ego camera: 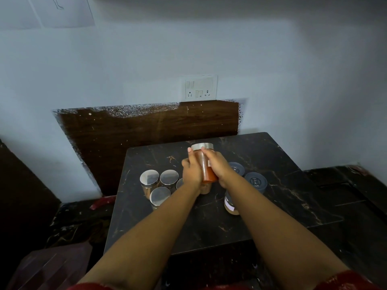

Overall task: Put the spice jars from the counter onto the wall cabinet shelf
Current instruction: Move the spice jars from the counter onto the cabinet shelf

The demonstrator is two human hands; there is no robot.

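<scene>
Overhead, a head-worn camera looks down at two bare forearms reaching forward over a dark marble-patterned surface (261, 216). Both hands hold one spice jar (206, 164) up above the middle of the surface. The jar has a silver lid and clear sides, with orange-red powder showing in its lower part; it tilts with the lid pointing away toward 12 o'clock. The left hand (191, 171) wraps the jar's left side, fingers curled up to just under the lid, so its grip is grasping the jar. The right hand (217, 164) curls round the right side, its grip grasping the same jar.

At 9 o'clock from the held jar, a cluster of silver-lidded jars (160, 184) stands upright on the surface, packed close together. One more lid edge shows beside the left wrist, mostly hidden. At 3 o'clock, two dark grey-lidded jars (255, 182) stand near each other, just beyond the right wrist. At 5 o'clock, another jar (231, 204) with a pale label and tan contents stands partly behind the right forearm.

Beyond the surface, at 12 o'clock, a white switch panel (200, 87) sits on a pale wall above a dark wooden panel (146, 126).
</scene>
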